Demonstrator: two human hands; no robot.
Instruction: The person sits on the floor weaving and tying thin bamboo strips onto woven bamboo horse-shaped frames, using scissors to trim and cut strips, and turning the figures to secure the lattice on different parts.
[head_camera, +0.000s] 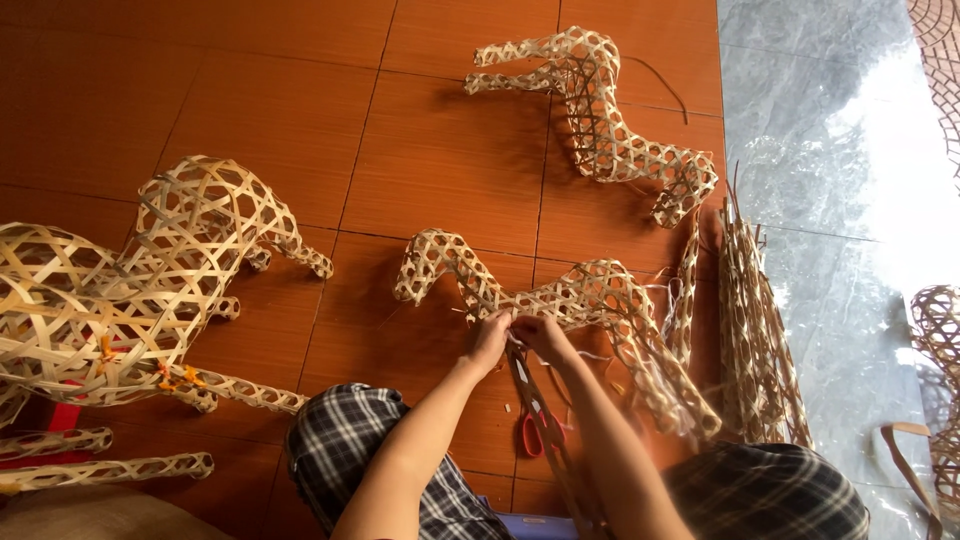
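While both hands are pinched together on its near edge, the woven bamboo frame (570, 300) is stretched from ten o'clock to four o'clock. The left hand (487, 340) and right hand (543, 336) are closed on thin strips, equally near.

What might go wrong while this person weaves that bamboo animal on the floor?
The red-handled scissors lie right under the forearms, so an arm might catch them. Both the left hand and right hand pinch thin strips on the woven frame; a strip could snap or nick fingers.
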